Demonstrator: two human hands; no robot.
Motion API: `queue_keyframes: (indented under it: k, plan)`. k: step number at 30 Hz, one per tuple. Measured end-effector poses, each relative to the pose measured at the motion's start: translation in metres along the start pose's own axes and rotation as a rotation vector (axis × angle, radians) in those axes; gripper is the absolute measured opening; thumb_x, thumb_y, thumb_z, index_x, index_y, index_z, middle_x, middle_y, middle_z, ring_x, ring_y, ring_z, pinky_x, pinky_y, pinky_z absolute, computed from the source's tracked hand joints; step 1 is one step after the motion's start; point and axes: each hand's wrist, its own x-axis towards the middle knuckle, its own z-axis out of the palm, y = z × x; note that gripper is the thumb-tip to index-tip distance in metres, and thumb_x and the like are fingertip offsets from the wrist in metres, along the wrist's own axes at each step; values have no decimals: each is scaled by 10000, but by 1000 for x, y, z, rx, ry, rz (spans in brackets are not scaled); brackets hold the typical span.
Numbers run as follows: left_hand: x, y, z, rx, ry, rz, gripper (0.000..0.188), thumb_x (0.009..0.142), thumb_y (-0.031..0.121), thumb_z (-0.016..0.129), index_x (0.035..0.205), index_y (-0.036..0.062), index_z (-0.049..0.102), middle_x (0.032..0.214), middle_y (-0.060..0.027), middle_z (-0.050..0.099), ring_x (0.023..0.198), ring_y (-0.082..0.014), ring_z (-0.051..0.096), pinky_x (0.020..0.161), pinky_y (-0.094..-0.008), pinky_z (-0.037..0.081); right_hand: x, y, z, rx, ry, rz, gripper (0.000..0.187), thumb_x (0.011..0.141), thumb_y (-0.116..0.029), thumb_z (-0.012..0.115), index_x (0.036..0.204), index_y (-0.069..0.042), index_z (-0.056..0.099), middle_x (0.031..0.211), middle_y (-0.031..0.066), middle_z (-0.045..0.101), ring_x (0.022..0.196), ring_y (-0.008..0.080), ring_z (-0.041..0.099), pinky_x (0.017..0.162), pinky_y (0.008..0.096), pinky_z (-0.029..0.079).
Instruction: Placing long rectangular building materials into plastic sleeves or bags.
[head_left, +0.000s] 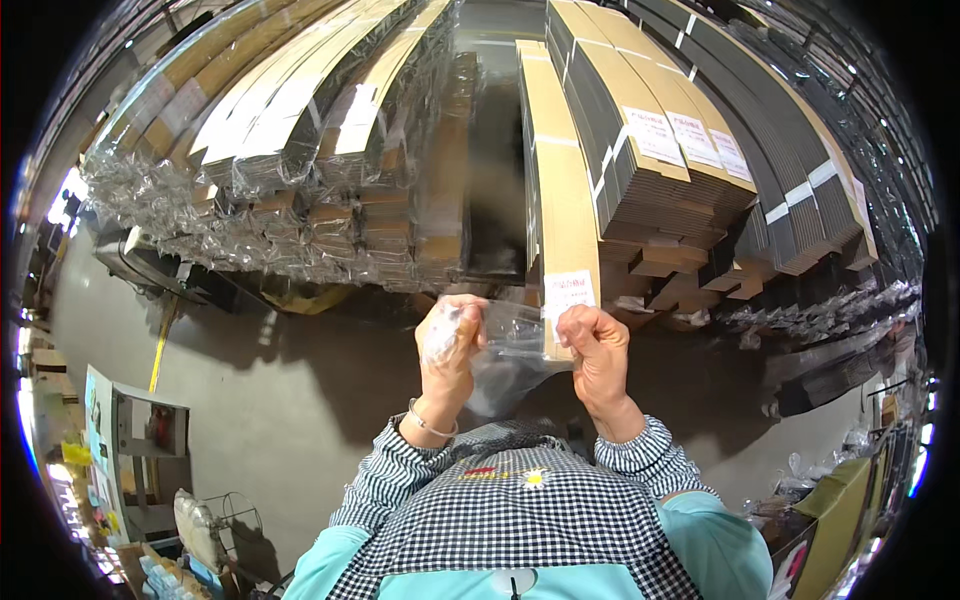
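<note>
Clear plastic film (512, 325) stretches between my two closed hands at the near end of a long cardboard bundle (570, 215). Bunched film is gripped in my left hand (452, 335), and some of it covers the back of that hand. My right hand (597, 350) pinches the film's other side, right beside the bundle's end. A white paper label (570, 290) with red print lies on top of the bundle, just above my right hand. Below my hands the film hangs loosely in front of the apron (500, 500).
Long film-wrapped bundles (380, 100) are stacked on the left. Strapped cardboard bundles (680, 190) with labels pile up on the right, a dark gap between the stacks. A wire-framed stand (235, 520) is at lower left, a green-sided box (835, 510) at lower right.
</note>
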Motion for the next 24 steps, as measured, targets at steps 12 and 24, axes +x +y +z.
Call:
queue_keyframes:
  k: [12,24]
  plan:
    - [12,-29,-34,582,-695,-328,240,865,116,673,1104,86,680,765,-44,631,684,-138,625,617,-257,485,-25,15,-120,-225,-615,277,249,933,-223,642,873,16,675,873,67,683,750,150,613,662,260,474]
    - [42,-80,10,450,-705,-51,116,785,66,690,894,58,652,869,-46,560,763,-160,587,654,-278,481,-4,43,-134,-504,-130,-290,56,842,-21,546,792,-10,568,770,83,546,640,212,531,588,299,436]
